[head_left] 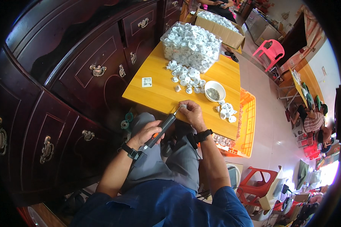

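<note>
My left hand point(147, 132) is wrapped round a black electric screwdriver point(161, 129) with an orange button, its bit slanting up to the right. The bit's tip meets a small white plastic part point(183, 106) pinched in the fingers of my right hand point(194, 113), just over the table's near edge. Fingers cover most of that part. A white bowl point(222, 86) beyond my right hand holds many small metal pieces, likely screws. Loose white plastic parts point(185, 78) lie in a heap left of the bowl, and a smaller group point(227, 112) lies right of my right hand.
A clear bin point(166, 48) piled with white parts stands at the table's far end, with a cardboard box point(219, 32) behind. An orange crate point(247, 128) adjoins the wooden table point(155, 68) on the right. Dark cabinets point(85, 60) line the left. Other people sit farther off.
</note>
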The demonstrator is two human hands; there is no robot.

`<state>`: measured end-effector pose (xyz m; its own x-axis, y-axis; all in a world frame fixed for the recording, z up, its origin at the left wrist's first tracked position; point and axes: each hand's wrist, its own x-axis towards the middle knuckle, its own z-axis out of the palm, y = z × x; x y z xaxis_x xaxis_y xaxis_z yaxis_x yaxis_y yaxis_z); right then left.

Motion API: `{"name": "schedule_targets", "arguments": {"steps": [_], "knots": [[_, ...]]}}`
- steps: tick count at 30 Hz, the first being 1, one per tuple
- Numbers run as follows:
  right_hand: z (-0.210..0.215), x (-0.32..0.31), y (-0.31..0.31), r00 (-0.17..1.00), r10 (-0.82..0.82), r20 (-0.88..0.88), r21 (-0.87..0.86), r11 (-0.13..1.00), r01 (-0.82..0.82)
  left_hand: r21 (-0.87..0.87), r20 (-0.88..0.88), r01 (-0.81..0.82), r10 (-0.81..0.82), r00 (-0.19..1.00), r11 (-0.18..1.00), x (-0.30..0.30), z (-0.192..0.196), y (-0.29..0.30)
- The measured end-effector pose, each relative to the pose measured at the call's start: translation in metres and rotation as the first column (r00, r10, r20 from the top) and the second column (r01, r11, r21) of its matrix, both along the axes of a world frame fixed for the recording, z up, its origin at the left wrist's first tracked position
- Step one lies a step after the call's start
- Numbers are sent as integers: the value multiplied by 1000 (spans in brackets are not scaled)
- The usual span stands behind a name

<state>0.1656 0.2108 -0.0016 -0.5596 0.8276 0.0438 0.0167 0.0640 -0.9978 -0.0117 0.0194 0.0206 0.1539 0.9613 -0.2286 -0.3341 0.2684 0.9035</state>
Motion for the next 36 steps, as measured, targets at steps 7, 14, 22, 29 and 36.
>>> {"name": "schedule_targets", "arguments": {"steps": [7, 14, 22, 29, 36], "knots": [[3, -1, -3, 1000, -3, 13, 21, 1000, 2, -7, 15, -11, 11, 1000, 1000, 1, 2, -2], [7, 0, -4, 999, -17, 43, 36, 999, 15, 7, 17, -5, 5, 1000, 1000, 3, 5, 0], [6, -3, -5, 998, -38, 53, 92, 995, 33, 17, 26, -8, 8, 1000, 1000, 3, 5, 0], [3, 1, -7, 996, -66, 63, 102, 993, 60, 1, 37, -1, 1, 999, 1000, 4, 0, 1], [17, -7, -13, 989, -98, 110, 289, 955, 63, 21, 43, -12, 11, 999, 1000, -1, -3, -2]]}}
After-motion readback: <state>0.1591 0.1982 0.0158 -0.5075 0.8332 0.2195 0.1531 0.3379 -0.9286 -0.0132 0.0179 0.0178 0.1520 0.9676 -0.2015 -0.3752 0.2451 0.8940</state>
